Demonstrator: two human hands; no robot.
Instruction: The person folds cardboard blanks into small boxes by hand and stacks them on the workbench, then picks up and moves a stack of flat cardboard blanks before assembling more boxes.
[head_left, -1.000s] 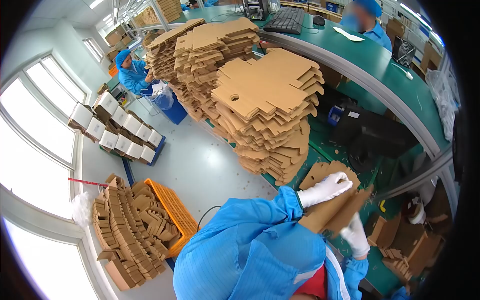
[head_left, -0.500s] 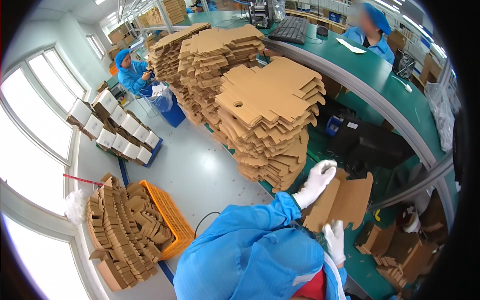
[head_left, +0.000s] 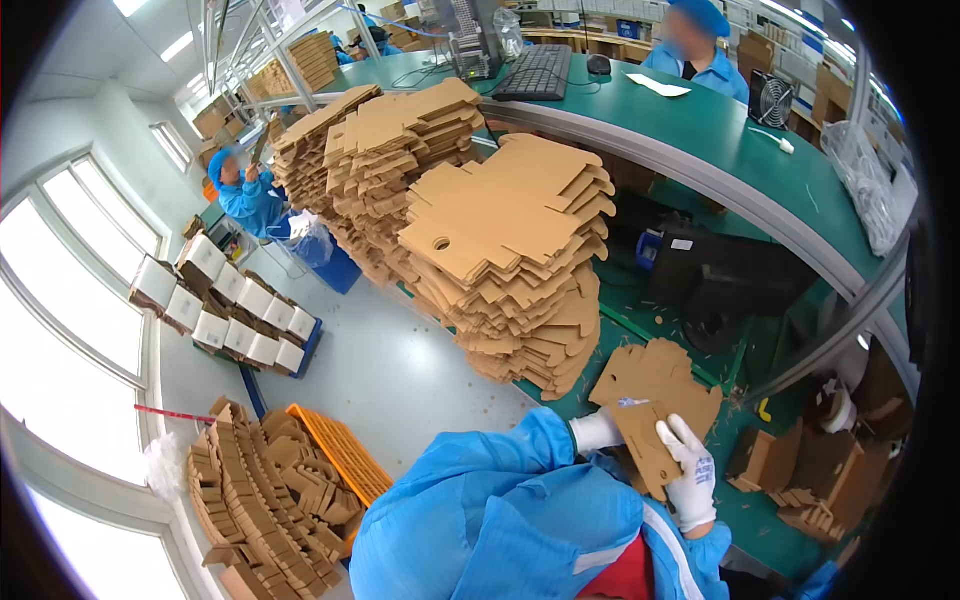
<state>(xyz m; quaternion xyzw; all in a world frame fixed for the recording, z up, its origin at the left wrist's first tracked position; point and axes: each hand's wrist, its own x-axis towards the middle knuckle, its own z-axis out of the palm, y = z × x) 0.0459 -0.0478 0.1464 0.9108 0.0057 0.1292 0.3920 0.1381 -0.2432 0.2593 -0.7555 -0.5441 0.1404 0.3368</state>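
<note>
Cardboard piece (head_left: pixel 643 440) is held right in front of the blue-sleeved torso, long axis slanting from far left to near right, with a small hole at the near end. Its right edge is gripped by the right hand (head_left: pixel 692 478), fingers laid over the face. The far-left end is met by the left hand (head_left: pixel 595 431), mostly covered, so how tight those fingers are can't be told. Neither hand is clearly nearer, tbh. Just beyond, a flat cardboard sheet (head_left: pixel 655 367) is seen on the green bench (head_left: pixel 575 400).
</note>
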